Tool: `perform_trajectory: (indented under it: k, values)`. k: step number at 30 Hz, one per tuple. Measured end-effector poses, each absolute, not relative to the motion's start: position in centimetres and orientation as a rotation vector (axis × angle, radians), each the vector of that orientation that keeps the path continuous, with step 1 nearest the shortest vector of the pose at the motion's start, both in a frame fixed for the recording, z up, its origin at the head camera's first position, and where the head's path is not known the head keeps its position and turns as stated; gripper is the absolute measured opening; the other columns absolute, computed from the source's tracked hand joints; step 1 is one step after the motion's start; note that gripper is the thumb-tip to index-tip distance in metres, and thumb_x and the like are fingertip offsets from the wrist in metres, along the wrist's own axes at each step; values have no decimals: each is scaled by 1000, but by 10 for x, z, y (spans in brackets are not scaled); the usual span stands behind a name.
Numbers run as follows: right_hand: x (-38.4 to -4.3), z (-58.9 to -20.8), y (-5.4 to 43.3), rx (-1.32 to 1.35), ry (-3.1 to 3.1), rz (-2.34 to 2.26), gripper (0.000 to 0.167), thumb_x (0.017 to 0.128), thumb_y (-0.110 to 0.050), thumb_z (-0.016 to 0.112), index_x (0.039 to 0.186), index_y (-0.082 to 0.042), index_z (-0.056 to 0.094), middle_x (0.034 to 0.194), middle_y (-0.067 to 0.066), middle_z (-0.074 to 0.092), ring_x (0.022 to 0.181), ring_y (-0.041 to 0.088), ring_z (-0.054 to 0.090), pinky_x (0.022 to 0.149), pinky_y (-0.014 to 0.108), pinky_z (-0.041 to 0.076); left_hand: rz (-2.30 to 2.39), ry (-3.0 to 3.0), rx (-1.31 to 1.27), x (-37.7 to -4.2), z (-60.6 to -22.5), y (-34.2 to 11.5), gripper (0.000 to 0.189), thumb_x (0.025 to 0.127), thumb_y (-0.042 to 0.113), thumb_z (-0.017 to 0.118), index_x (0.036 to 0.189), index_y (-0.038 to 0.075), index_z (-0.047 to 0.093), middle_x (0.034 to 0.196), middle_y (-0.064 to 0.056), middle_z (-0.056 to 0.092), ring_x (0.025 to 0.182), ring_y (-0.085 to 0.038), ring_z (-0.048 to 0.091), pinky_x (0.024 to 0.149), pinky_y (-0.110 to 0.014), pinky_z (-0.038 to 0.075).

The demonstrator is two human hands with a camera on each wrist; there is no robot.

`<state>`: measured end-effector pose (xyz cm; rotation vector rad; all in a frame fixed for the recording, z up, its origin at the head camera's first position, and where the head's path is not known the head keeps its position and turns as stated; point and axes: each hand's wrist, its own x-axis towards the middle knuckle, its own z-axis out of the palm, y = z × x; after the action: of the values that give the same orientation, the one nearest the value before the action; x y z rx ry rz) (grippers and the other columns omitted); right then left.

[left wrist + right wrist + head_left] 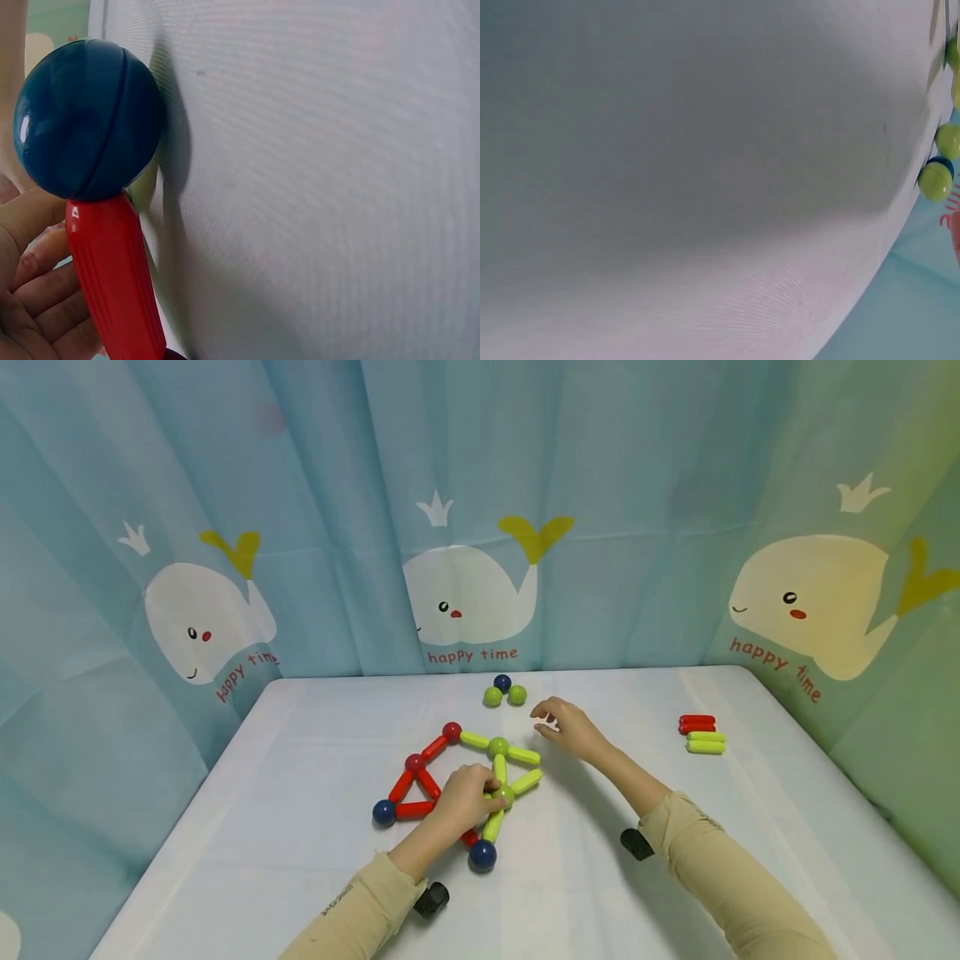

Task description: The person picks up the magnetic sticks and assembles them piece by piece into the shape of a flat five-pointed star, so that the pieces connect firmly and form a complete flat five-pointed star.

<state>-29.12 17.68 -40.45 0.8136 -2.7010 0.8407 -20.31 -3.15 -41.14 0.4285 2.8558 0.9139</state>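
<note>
A flat frame of magnetic rods and balls lies on the white table. Red rods [401, 786] form its left part and yellow-green rods [523, 755] its right. My left hand [462, 797] pinches the lower green ball [507, 797] between thumb and fingers, covering the middle of the frame. Another green ball [498, 747] joins rods above it. Close in the left wrist view are a blue ball [86, 120] and a red rod [116, 277]. Holding nothing, my right hand [570, 727] hovers over the table right of the frame, fingers bent loosely.
Two loose green balls [492, 697] and a blue ball [502, 682] sit near the table's back edge. Spare red rods [697, 724] and yellow-green rods [706, 742] lie at the right. A whale-printed curtain [630, 602] hangs behind the table.
</note>
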Motion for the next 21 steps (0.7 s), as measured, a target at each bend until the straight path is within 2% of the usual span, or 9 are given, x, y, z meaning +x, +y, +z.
perform_trajectory:
  k: [6, 10, 15, 21]
  values:
    - [-309, -406, 169, 803, -2720, 817, 23, 86, -4, 65, 107, 6, 62, 103, 22, 62, 91, 35, 61, 80, 44, 51, 906, 2858, 405, -202, -411, -34, 22, 78, 20, 76, 94, 5, 73, 87, -2, 70, 76, -11, 58, 72, -27, 51]
    - [-317, -408, 163, 769, -2769, 773, 32, 88, -6, 64, 116, 6, 58, 115, 24, 58, 104, 39, 58, 89, 47, 48, 911, 2854, 405, -201, -410, -34, 19, 78, 20, 77, 91, 5, 73, 84, -1, 69, 74, -10, 56, 70, -26, 50]
    - [-325, -407, 156, 693, -2876, 705, 44, 89, -8, 63, 129, 5, 50, 135, 26, 47, 123, 42, 48, 102, 51, 40, 919, 2847, 414, -203, -408, -32, 16, 78, 19, 77, 85, 6, 71, 81, 0, 67, 71, -9, 53, 68, -24, 48]
    - [-335, -410, 149, 672, -2955, 658, 51, 90, -9, 60, 136, 4, 42, 146, 28, 33, 128, 44, 42, 104, 52, 36, 914, 2848, 413, -203, -408, -30, 15, 77, 18, 77, 84, 6, 71, 79, 0, 67, 69, -9, 52, 66, -23, 47]
